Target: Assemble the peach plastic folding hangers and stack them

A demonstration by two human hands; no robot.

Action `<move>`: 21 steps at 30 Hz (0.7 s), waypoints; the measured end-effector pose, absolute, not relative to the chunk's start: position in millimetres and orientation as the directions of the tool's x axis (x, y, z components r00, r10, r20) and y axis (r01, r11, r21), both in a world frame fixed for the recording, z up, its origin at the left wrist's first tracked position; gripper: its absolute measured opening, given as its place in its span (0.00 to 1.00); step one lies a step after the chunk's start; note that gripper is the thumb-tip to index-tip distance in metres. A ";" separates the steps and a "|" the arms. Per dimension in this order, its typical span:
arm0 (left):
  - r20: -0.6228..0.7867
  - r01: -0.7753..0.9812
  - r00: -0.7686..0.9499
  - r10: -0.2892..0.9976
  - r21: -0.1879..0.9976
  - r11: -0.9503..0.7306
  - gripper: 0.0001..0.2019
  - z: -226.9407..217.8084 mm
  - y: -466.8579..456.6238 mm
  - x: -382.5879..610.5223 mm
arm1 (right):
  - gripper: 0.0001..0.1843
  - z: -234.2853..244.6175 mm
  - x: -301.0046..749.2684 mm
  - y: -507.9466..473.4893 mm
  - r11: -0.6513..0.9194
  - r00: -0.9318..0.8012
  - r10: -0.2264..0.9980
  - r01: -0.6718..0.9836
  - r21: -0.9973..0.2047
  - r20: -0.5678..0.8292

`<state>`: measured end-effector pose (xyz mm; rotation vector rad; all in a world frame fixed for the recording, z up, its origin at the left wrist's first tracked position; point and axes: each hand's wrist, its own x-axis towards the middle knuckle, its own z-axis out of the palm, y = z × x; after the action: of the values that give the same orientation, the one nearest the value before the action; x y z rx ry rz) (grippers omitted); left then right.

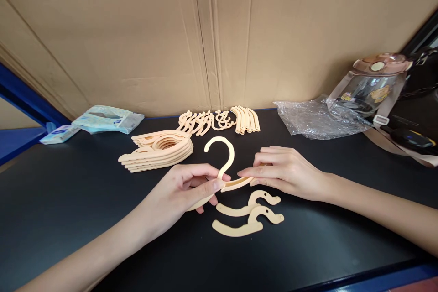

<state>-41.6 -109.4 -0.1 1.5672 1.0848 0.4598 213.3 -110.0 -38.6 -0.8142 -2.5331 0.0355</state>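
Observation:
A cream plastic clothes hanger [230, 155] is held up over the black table, its hook rising between my hands. My left hand [195, 187] pinches it at the base of the hook, thumb in front. Fingers of my right hand [287, 172] close on the arm at the other end, partly hiding it. Just below, two loose hanger pieces lie flat, a nearer curved piece [236, 229] and a farther curved piece [234, 210], each with a small hole. Left of the hook rests a stack of folded cream hangers [164, 157].
Behind sit a row of curved hanger pieces [196, 122] and a bundle of hanger arms [245, 120]. Tissue packs [107, 119] lie at the back left. Clear plastic wrap [308, 116], a strapped water bottle [366, 89] and a black bag [417, 105] stand at the right.

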 end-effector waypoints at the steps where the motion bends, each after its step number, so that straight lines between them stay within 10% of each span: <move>1: -0.242 0.387 0.497 0.833 0.921 0.036 0.16 -1.0 -108.5 -42.0 | 0.17 -38.8 213.3 -110.3 0.821 -0.707 0.561 0.545 -0.174 0.431; 21: -0.096 0.359 0.575 0.812 0.922 -0.145 0.22 -16.7 -104.8 -43.2 | 0.17 -30.3 215.1 -116.7 0.764 -0.680 0.640 0.610 -0.209 0.359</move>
<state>-43.2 -104.8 -16.7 1.7404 0.9730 0.5307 215.1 -116.7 -30.3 -0.9494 -2.5471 0.1000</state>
